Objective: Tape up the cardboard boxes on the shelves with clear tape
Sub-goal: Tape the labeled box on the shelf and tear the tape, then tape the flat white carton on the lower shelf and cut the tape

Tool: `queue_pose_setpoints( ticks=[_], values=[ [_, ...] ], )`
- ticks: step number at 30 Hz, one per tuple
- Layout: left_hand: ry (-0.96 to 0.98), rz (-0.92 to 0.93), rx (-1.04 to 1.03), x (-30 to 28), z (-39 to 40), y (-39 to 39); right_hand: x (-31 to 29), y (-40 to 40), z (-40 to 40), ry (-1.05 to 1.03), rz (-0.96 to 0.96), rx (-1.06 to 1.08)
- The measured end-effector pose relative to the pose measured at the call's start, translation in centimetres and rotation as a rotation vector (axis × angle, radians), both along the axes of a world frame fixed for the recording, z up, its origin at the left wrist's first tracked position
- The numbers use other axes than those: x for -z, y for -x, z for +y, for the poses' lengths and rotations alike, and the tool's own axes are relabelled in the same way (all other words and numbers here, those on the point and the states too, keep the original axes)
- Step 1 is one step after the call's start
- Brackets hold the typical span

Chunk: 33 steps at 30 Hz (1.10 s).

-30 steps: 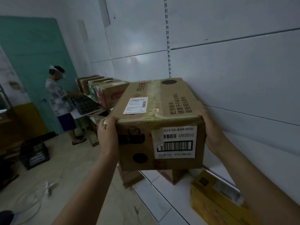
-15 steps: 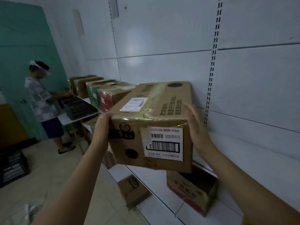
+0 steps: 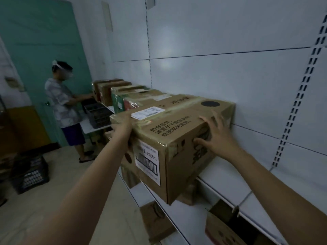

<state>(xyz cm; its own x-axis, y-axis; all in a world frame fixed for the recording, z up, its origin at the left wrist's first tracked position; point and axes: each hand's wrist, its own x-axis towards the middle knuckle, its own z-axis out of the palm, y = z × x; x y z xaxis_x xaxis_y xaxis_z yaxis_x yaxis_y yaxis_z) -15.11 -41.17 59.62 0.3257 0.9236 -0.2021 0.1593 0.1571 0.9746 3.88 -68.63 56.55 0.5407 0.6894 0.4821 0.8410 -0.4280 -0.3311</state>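
Nearest you, on the lower shelf [image 3: 185, 225], an open-topped carton [image 3: 228, 228] sits at bottom right with its flaps up; its inside is too dark to tell what it holds. Another small box [image 3: 155, 220] stands just left of it.

Above that, your taped cardboard box [image 3: 177, 138] rests on the upper shelf [image 3: 247, 188], its near corner overhanging the front edge and its far end against the back panel. Clear tape glints along the top seam and over the near top edge, so I judge this one sealed and being seated in place. Your right hand [image 3: 216, 137] lies spread, fingers straight, on the box's right side, pressing rather than gripping. Your left hand [image 3: 123, 126] is on the box's top left corner, fingers bent over the edge and holding it, likely to steer the box in line with its neighbours.

Beyond it, a row of closed cartons [image 3: 123, 92] runs along the same shelf, touching side by side; their contents are hidden. At the far end a second person [image 3: 65, 106] stands by a dark crate [image 3: 97, 114]; another crate [image 3: 30, 174] sits on the floor.
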Motion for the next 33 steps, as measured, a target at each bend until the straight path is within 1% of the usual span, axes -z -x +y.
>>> queue_pose_setpoints(
  ticks=[2, 6, 9, 12, 14, 16, 18, 19, 21, 22, 24, 26, 28, 30, 32, 33],
  values=[
    [-0.028, -0.030, 0.107, 1.7, 2.4, -1.6, 0.6, -1.4, 1.6, -0.026, -0.043, -0.024],
    [-0.094, -0.091, 0.208, 1.1, 1.2, -1.5, 1.7, -3.2, 4.3, -0.123, -0.124, -0.050],
    [-0.144, -0.168, 0.208, 0.7, 0.7, -2.2, 2.0, -3.8, 5.4, -0.149, -0.170, -0.042],
    [-0.153, -0.202, 0.169, 0.8, 1.3, -2.7, 2.2, -4.4, 5.7, -0.163, -0.203, -0.053],
    [-0.172, -0.184, 0.197, 1.0, 1.9, -2.5, 2.2, -4.2, 5.6, -0.155, -0.195, -0.057],
    [-0.169, -0.154, 0.273, 0.6, 2.2, -1.8, 1.8, -3.7, 5.3, -0.138, -0.179, -0.058],
    [-0.199, -0.077, 0.299, -0.2, 2.5, -1.1, 1.0, -3.0, 4.7, -0.085, -0.113, -0.056],
    [-0.280, -0.003, 0.273, -0.9, 2.7, -0.8, 0.6, -2.7, 4.2, -0.061, -0.062, -0.052],
    [-0.551, 0.162, 0.218, -2.9, 2.0, -0.2, -0.5, -1.7, 2.9, -0.062, 0.031, -0.027],
    [-0.694, 0.189, 0.192, -3.9, 0.9, 0.2, -1.1, -1.0, 2.0, -0.097, 0.061, -0.012],
    [-0.923, 0.112, 0.155, -5.6, -2.2, 0.9, -2.0, 0.8, 0.2, -0.189, 0.084, 0.015],
    [-1.096, -0.051, 0.185, -6.3, -6.2, 1.4, -2.5, 2.9, -1.7, -0.238, 0.063, 0.044],
    [-1.183, -0.233, 0.313, -6.0, -11.0, 2.0, -2.5, 5.0, -4.2, -0.284, 0.027, 0.091],
    [-1.141, -0.350, 0.512, -4.3, -15.7, 2.2, -2.1, 7.0, -7.5, -0.331, 0.001, 0.168],
    [-1.087, -0.393, 0.791, -1.0, -20.9, 1.7, -1.2, 9.6, -12.4, -0.375, -0.014, 0.321],
    [-1.075, -0.379, 0.887, 0.7, -22.3, 1.6, -1.1, 10.5, -13.5, -0.398, -0.013, 0.355]
  ],
)
